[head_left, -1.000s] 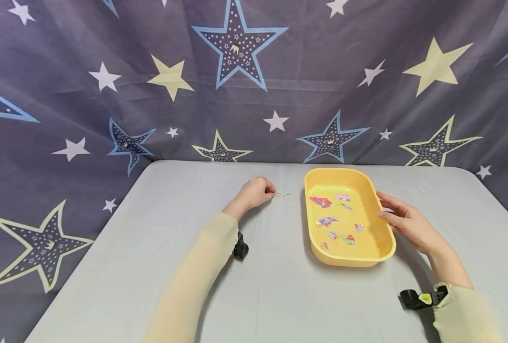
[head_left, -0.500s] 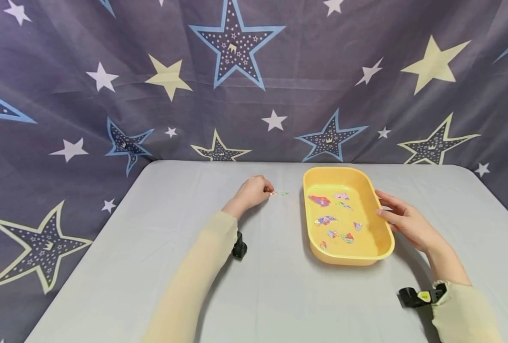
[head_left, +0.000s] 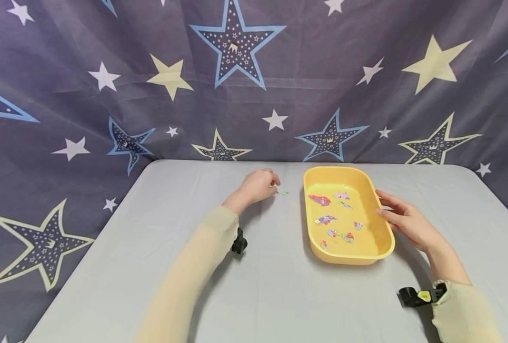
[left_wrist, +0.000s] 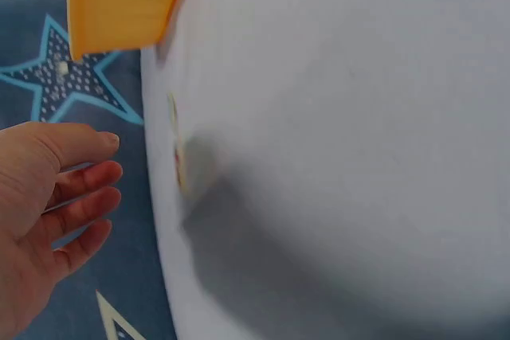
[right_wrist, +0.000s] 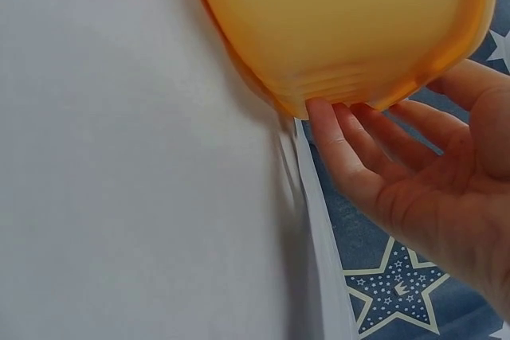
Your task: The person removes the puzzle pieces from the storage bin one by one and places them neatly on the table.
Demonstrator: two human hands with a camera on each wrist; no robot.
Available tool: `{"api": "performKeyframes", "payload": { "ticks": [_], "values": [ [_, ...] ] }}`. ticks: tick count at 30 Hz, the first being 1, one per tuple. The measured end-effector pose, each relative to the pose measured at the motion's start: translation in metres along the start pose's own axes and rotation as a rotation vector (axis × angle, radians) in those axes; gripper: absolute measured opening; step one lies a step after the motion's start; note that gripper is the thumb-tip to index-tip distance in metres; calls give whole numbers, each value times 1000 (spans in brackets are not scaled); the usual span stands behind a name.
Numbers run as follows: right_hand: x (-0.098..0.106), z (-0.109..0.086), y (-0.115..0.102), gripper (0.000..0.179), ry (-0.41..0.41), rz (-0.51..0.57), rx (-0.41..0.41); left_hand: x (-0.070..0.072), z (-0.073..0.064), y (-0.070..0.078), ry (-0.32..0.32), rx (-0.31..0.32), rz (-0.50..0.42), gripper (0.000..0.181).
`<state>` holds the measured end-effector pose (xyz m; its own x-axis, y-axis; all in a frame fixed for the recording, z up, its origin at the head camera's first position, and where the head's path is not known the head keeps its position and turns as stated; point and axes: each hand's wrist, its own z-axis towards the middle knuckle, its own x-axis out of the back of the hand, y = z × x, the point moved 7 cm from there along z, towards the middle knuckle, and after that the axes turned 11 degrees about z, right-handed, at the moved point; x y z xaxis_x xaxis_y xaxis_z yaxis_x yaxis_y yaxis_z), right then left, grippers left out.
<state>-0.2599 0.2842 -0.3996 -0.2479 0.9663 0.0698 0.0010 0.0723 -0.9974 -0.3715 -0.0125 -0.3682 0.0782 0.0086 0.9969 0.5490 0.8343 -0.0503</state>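
Observation:
My left hand (head_left: 259, 185) hovers over the back middle of the table, fingers loosely bent and holding nothing. Close by its fingertips, small flat colourful cut-outs (head_left: 283, 193) lie end to end on the tabletop. The left wrist view shows them edge-on as a thin strip (left_wrist: 177, 141), apart from the left hand (left_wrist: 28, 220). A yellow plastic tray (head_left: 350, 260) stands to their right. My right hand (head_left: 410, 226) holds its right side, thumb at the rim and fingers against the outer wall. From the right wrist view, fingertips (right_wrist: 320, 113) touch the tray's edge.
Several flat printed cut-outs, including a red one (head_left: 320, 200) and a purple one (head_left: 325, 220), lie spread on the tray's floor. A grey cloth (head_left: 279, 295) covers the table. A star-patterned curtain (head_left: 254, 109) hangs behind its back edge.
My left hand has let go of the small cut-out on the table and lifted slightly, its fingers loosening. The right hand and the tray stay in place.

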Motion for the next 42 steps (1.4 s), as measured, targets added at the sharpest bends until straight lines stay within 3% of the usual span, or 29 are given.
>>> {"api": "performKeyframes", "payload": {
  "ticks": [12,24,27,33,42],
  "values": [
    [-1,-1,0,63,3,28,-7,29,0,37,58,-120,22,21],
    [0,0,1,63,14,24,-7,46,-6,93,73,-308,-10,20],
    [0,0,1,63,15,25,-8,45,-9,105,61,-349,-26,20],
    [2,-1,2,63,20,32,-17,35,-11,128,-35,-419,-73,22],
    [1,-1,1,63,29,9,-20,15,-13,147,-107,-462,-53,19]
  ]
}}
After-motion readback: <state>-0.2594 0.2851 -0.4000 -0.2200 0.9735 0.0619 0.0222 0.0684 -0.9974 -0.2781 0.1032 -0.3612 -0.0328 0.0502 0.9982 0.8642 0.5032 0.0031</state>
